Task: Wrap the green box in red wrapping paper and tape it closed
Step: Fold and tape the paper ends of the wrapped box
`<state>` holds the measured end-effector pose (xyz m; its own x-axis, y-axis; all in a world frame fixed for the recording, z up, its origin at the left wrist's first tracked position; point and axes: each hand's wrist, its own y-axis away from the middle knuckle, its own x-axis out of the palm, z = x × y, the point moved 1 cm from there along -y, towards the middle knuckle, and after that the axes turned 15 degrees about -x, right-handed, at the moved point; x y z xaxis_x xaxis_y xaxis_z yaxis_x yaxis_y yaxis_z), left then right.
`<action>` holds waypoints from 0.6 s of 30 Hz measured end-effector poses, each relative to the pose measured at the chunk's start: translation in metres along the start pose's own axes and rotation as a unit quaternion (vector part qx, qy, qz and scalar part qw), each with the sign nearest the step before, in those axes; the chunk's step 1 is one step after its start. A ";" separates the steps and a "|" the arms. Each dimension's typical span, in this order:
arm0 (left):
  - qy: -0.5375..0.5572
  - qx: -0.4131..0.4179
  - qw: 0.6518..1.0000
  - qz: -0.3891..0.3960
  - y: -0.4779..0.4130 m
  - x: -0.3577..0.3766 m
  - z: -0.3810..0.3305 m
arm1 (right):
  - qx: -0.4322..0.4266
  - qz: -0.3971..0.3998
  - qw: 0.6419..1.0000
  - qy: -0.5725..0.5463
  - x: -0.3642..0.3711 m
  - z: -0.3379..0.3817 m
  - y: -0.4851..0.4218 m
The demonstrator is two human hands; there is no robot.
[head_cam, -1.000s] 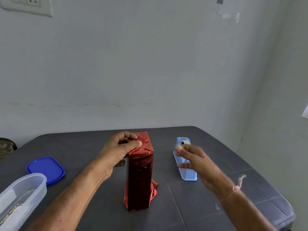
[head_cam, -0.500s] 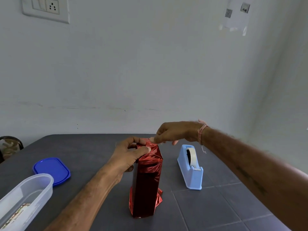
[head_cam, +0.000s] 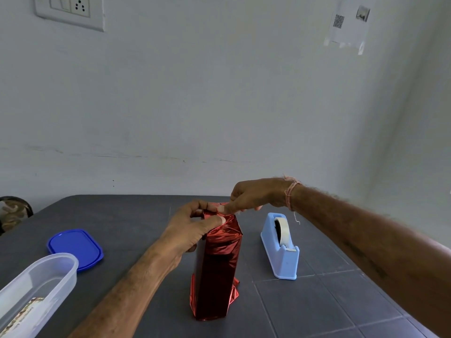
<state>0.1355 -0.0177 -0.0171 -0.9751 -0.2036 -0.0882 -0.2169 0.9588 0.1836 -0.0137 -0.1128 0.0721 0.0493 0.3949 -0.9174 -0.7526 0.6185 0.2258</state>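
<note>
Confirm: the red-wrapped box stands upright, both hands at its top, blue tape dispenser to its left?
The head view shows the tape dispenser right of the box, not left. The box stands upright, left hand and right hand at its top.

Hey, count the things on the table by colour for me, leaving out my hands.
Red: 1, the wrapped box
Blue: 2, the lid and the tape dispenser
Clear: 1, the plastic container
Total: 4
</note>
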 end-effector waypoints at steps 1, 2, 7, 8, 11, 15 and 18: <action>-0.001 0.003 1.000 0.002 0.000 0.000 0.000 | -0.001 -0.002 1.000 0.004 -0.001 0.001 0.000; -0.004 0.008 1.000 0.003 0.000 0.000 0.000 | -0.003 -0.008 1.000 0.004 -0.003 0.001 0.001; 0.001 0.029 0.999 0.022 0.000 -0.002 0.001 | -0.030 -0.099 0.992 -0.067 -0.008 -0.004 0.009; -0.001 0.029 0.999 0.023 -0.001 -0.003 0.001 | -0.036 -0.122 0.987 -0.094 -0.006 -0.007 0.012; -0.005 0.027 0.999 0.021 -0.002 -0.003 0.001 | -0.034 -0.192 0.964 -0.183 0.011 -0.014 0.020; -0.025 0.039 0.999 0.018 -0.002 -0.003 0.002 | -0.004 -0.237 0.912 -0.336 0.041 -0.012 0.028; -0.026 0.041 0.999 0.013 -0.002 -0.003 0.003 | 0.006 -0.273 0.870 -0.411 0.059 -0.009 0.028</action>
<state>0.1392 -0.0186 -0.0202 -0.9763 -0.1692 -0.1350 -0.1841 0.9771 0.1067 -0.0378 -0.0783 0.0214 0.8532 0.3900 -0.3462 -0.4637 0.8712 -0.1614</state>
